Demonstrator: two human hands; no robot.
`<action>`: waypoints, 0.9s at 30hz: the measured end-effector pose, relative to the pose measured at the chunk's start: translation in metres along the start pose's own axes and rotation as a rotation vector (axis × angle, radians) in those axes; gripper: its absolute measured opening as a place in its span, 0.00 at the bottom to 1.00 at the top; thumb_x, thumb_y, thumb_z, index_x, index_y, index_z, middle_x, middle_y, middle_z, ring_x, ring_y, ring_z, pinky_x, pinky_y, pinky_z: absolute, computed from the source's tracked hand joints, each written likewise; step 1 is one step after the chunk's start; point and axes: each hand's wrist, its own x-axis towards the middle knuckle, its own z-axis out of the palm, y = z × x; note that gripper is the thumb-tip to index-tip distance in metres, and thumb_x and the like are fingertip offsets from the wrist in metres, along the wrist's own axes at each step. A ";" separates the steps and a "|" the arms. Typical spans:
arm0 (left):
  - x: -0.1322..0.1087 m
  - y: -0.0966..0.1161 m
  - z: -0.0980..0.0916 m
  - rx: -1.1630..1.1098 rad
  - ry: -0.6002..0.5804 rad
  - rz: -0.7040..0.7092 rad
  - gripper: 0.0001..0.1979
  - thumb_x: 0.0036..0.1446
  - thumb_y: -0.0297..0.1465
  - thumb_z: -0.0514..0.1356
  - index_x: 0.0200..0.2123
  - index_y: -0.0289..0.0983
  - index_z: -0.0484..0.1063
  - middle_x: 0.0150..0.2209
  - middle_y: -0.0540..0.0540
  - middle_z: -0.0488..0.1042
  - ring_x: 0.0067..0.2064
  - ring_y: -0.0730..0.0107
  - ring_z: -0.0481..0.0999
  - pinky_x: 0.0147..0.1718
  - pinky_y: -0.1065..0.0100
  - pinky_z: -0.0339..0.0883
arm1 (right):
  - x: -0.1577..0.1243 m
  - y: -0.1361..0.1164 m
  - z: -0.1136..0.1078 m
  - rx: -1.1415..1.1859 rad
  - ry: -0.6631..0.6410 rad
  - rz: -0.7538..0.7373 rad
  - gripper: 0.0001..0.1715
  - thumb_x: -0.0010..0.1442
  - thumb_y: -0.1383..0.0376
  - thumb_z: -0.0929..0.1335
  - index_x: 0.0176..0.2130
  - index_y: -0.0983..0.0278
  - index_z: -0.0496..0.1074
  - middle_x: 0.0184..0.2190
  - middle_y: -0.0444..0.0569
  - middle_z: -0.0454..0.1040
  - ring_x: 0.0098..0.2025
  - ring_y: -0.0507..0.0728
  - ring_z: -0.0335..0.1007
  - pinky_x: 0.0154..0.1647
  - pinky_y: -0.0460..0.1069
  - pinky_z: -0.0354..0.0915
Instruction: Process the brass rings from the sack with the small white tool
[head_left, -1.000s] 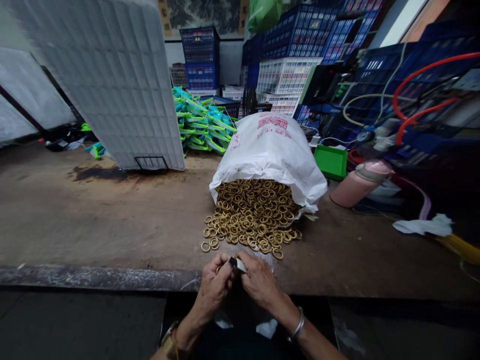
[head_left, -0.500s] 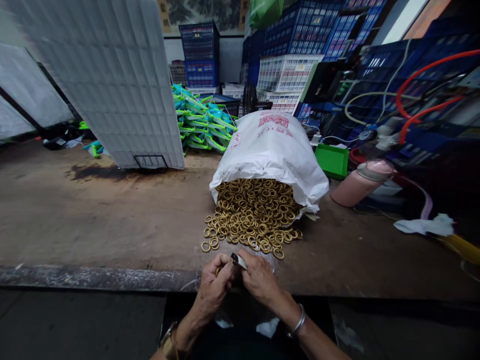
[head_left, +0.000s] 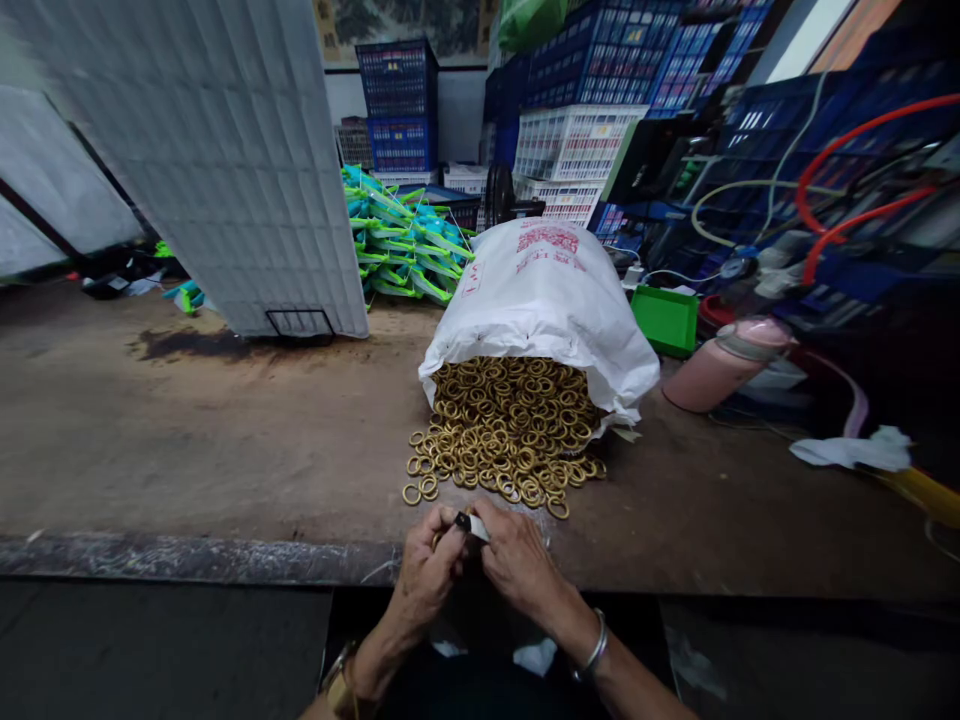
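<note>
A white sack (head_left: 544, 295) lies on its side on the brown table (head_left: 187, 440), its mouth toward me, spilling a heap of brass rings (head_left: 502, 430). At the table's near edge my two hands meet. My left hand (head_left: 427, 572) is closed round a brass ring, of which only a sliver shows. My right hand (head_left: 517, 562) is closed on a small black-and-white tool (head_left: 471, 524) whose tip rests against the ring. A watch sits on my left wrist, a metal bangle on my right.
A large white grid panel (head_left: 225, 150) leans at the back left. Green and teal bundles (head_left: 401, 245) lie behind the sack. A green bin (head_left: 664, 320) and a pink flask (head_left: 720, 365) sit right of it. Blue and white crates are stacked behind, with hoses at right.
My hands stay together at the table edge; the tool tip has shifted slightly against the ring. The view has risen a little.
</note>
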 end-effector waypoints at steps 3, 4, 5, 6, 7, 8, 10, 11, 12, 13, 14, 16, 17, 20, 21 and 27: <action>-0.007 0.002 0.000 0.001 -0.034 -0.004 0.16 0.48 0.43 0.58 0.23 0.36 0.60 0.17 0.56 0.59 0.18 0.82 0.55 0.17 0.77 0.49 | 0.005 0.007 0.001 -0.038 -0.018 0.060 0.15 0.48 0.76 0.58 0.35 0.63 0.63 0.27 0.45 0.71 0.28 0.52 0.64 0.26 0.46 0.47; -0.010 0.003 0.000 -0.005 -0.057 -0.003 0.16 0.48 0.43 0.58 0.23 0.36 0.60 0.17 0.56 0.59 0.18 0.82 0.55 0.18 0.77 0.49 | 0.007 0.010 0.002 -0.065 -0.012 0.096 0.15 0.48 0.76 0.58 0.35 0.63 0.64 0.27 0.46 0.72 0.28 0.52 0.65 0.26 0.46 0.47; -0.014 0.004 0.000 -0.019 -0.087 -0.005 0.16 0.49 0.42 0.58 0.23 0.36 0.60 0.17 0.56 0.60 0.18 0.82 0.56 0.18 0.77 0.49 | 0.010 0.014 0.002 -0.098 -0.001 0.136 0.14 0.49 0.76 0.58 0.35 0.64 0.64 0.27 0.47 0.72 0.28 0.52 0.65 0.26 0.46 0.46; -0.017 0.005 0.000 -0.045 -0.120 -0.011 0.15 0.50 0.41 0.58 0.24 0.36 0.60 0.17 0.56 0.60 0.18 0.82 0.56 0.17 0.77 0.49 | 0.013 0.017 0.002 -0.130 0.013 0.172 0.14 0.49 0.76 0.58 0.35 0.64 0.64 0.27 0.48 0.72 0.28 0.52 0.65 0.26 0.46 0.45; -0.019 0.005 0.000 -0.087 -0.149 -0.029 0.14 0.50 0.41 0.58 0.25 0.36 0.61 0.18 0.56 0.60 0.18 0.82 0.56 0.17 0.77 0.48 | 0.016 0.020 0.002 -0.151 0.029 0.186 0.14 0.49 0.76 0.59 0.35 0.64 0.64 0.27 0.48 0.72 0.27 0.52 0.65 0.25 0.46 0.45; -0.020 0.006 0.000 -0.143 -0.170 -0.057 0.14 0.50 0.40 0.58 0.26 0.36 0.61 0.18 0.56 0.60 0.17 0.83 0.56 0.16 0.77 0.47 | 0.019 0.021 0.002 -0.159 0.048 0.183 0.13 0.49 0.76 0.59 0.35 0.64 0.64 0.26 0.48 0.72 0.26 0.52 0.65 0.25 0.47 0.45; -0.018 0.006 -0.002 -0.275 -0.179 -0.120 0.14 0.50 0.41 0.58 0.27 0.37 0.60 0.20 0.55 0.62 0.16 0.83 0.55 0.14 0.78 0.45 | 0.025 0.019 0.002 -0.144 0.096 0.144 0.12 0.49 0.76 0.59 0.34 0.64 0.63 0.25 0.46 0.71 0.26 0.52 0.65 0.25 0.46 0.45; -0.017 0.005 -0.004 -0.328 -0.173 -0.143 0.14 0.49 0.41 0.58 0.27 0.36 0.60 0.21 0.54 0.63 0.17 0.84 0.55 0.14 0.78 0.44 | 0.029 0.017 0.002 -0.128 0.120 0.123 0.12 0.49 0.76 0.59 0.33 0.63 0.63 0.25 0.46 0.71 0.27 0.52 0.65 0.26 0.46 0.45; -0.015 0.004 -0.006 -0.367 -0.163 -0.155 0.14 0.49 0.41 0.58 0.27 0.36 0.61 0.23 0.53 0.65 0.17 0.84 0.56 0.13 0.78 0.44 | 0.032 0.014 0.003 -0.113 0.142 0.111 0.11 0.50 0.75 0.60 0.34 0.63 0.62 0.25 0.45 0.71 0.27 0.52 0.65 0.26 0.46 0.46; -0.013 0.004 -0.008 -0.392 -0.153 -0.159 0.15 0.50 0.41 0.58 0.27 0.35 0.61 0.26 0.51 0.66 0.17 0.84 0.56 0.13 0.78 0.45 | 0.036 0.010 0.004 -0.102 0.161 0.105 0.10 0.51 0.74 0.60 0.35 0.63 0.62 0.26 0.45 0.71 0.28 0.52 0.66 0.26 0.46 0.47; -0.012 0.002 -0.010 -0.406 -0.145 -0.156 0.15 0.50 0.41 0.58 0.27 0.34 0.62 0.27 0.50 0.67 0.18 0.84 0.57 0.13 0.78 0.45 | 0.040 0.007 0.005 -0.099 0.175 0.109 0.09 0.52 0.73 0.60 0.35 0.63 0.62 0.27 0.45 0.71 0.29 0.52 0.66 0.27 0.46 0.47; -0.011 0.000 -0.015 -0.429 -0.128 -0.143 0.14 0.51 0.40 0.57 0.27 0.33 0.63 0.29 0.47 0.68 0.19 0.84 0.58 0.13 0.78 0.47 | 0.047 0.001 0.008 -0.116 0.190 0.134 0.08 0.55 0.70 0.60 0.37 0.63 0.61 0.29 0.46 0.72 0.31 0.53 0.67 0.27 0.46 0.48; -0.011 0.000 -0.017 -0.449 -0.120 -0.138 0.13 0.52 0.38 0.57 0.27 0.34 0.63 0.29 0.47 0.68 0.19 0.83 0.58 0.13 0.78 0.47 | 0.050 -0.001 0.009 -0.135 0.190 0.151 0.07 0.56 0.69 0.60 0.38 0.63 0.61 0.30 0.47 0.72 0.32 0.53 0.68 0.28 0.46 0.48; -0.012 -0.002 -0.023 -0.547 -0.120 -0.155 0.08 0.53 0.35 0.56 0.31 0.36 0.64 0.28 0.49 0.68 0.19 0.82 0.60 0.14 0.78 0.47 | 0.056 -0.005 0.012 -0.197 0.177 0.187 0.08 0.57 0.68 0.60 0.40 0.63 0.61 0.33 0.49 0.72 0.34 0.54 0.68 0.29 0.47 0.49; -0.012 -0.003 -0.025 -0.585 -0.122 -0.168 0.07 0.53 0.34 0.56 0.33 0.36 0.65 0.27 0.49 0.68 0.19 0.81 0.61 0.14 0.78 0.48 | 0.057 -0.005 0.013 -0.208 0.176 0.191 0.08 0.57 0.68 0.60 0.40 0.62 0.62 0.33 0.49 0.72 0.34 0.54 0.68 0.30 0.47 0.49; -0.007 -0.005 -0.031 -0.811 -0.081 -0.269 0.09 0.48 0.32 0.60 0.31 0.32 0.68 0.28 0.46 0.69 0.23 0.79 0.66 0.16 0.79 0.52 | 0.055 0.000 0.013 -0.172 0.222 0.165 0.09 0.55 0.71 0.60 0.36 0.61 0.65 0.31 0.46 0.71 0.32 0.53 0.66 0.29 0.46 0.48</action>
